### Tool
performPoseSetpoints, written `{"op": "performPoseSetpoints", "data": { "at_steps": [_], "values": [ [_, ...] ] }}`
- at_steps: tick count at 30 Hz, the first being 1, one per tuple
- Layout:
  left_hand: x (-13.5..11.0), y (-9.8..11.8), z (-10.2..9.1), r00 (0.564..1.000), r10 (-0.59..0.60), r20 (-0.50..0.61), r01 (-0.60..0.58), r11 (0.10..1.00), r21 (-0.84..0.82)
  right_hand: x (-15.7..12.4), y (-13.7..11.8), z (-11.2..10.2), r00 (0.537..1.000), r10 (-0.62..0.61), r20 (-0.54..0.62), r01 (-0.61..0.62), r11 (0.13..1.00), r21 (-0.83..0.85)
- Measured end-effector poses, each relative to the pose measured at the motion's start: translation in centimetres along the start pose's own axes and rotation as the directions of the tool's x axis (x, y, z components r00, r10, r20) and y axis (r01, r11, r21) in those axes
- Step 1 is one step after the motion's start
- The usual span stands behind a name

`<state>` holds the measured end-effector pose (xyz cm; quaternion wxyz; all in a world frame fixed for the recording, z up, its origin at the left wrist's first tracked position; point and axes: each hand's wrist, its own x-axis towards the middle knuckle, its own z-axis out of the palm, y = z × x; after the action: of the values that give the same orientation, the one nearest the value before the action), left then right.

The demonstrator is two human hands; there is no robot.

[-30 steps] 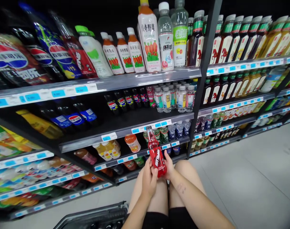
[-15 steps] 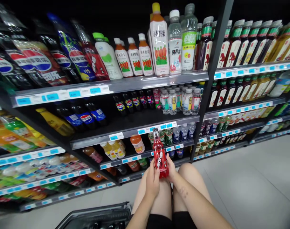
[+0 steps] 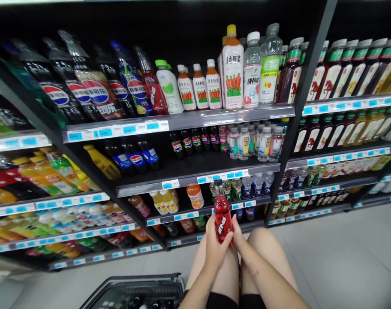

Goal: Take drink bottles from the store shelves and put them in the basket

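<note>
A red bottle of Sting drink (image 3: 222, 214) with a black cap stands nearly upright above my knees, its label facing me. My left hand (image 3: 215, 236) is wrapped round its left side, the thumb lying across the lower front. On the right side my right hand (image 3: 236, 234) grips the bottle too, low down, its fingers partly hidden behind it. Just behind the bottle is the shelf front, with small green-labelled bottles (image 3: 236, 188) and an orange drink bottle (image 3: 194, 195) nearby.
Black shelving (image 3: 195, 180) full of drink bottles runs across the view. A similar red Sting bottle (image 3: 154, 88) stands on the upper shelf. At my lower left, a dark basket (image 3: 118, 281) on the grey floor (image 3: 327, 249) holds several dark bottles.
The view has swung a little left and up. Across the bottle's front, my left thumb has moved further right, and the bottle has turned slightly. Both hands keep hold of it.
</note>
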<state>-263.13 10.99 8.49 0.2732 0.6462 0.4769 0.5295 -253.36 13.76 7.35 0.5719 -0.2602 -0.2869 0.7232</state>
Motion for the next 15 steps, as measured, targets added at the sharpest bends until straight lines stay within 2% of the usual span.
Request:
{"op": "performPoseSetpoints", "data": {
  "at_steps": [2,4,6,9,12,15],
  "values": [
    [0.3,0.9,-0.7,0.997,-0.061,0.05,0.062,0.998,-0.025,0.1,0.6,-0.5,0.998,-0.056,-0.026,0.054,0.997,-0.055],
    [0.7,2.0,-1.9,0.994,-0.064,0.091,0.06,0.997,0.039,0.2,1.1,-1.0,0.987,-0.142,-0.071,0.131,0.982,-0.132],
    [1.2,3.0,-3.7,0.995,-0.001,0.101,-0.014,0.989,0.146,0.4,1.2,-1.2,0.978,-0.193,-0.081,0.176,0.967,-0.183],
    [2.7,4.4,-6.8,0.982,0.104,0.157,-0.137,0.968,0.213,1.0,0.8,-1.3,0.989,-0.115,-0.096,0.096,0.978,-0.184],
    [6.3,7.1,-9.9,0.956,0.206,0.207,-0.259,0.925,0.277,1.7,0.3,-1.4,0.959,-0.024,-0.284,-0.038,0.977,-0.211],
    [12.2,11.8,-12.5,0.919,0.371,0.13,-0.393,0.847,0.358,2.1,0.4,-1.7,0.916,-0.012,-0.4,-0.092,0.966,-0.24]
  ]
}}
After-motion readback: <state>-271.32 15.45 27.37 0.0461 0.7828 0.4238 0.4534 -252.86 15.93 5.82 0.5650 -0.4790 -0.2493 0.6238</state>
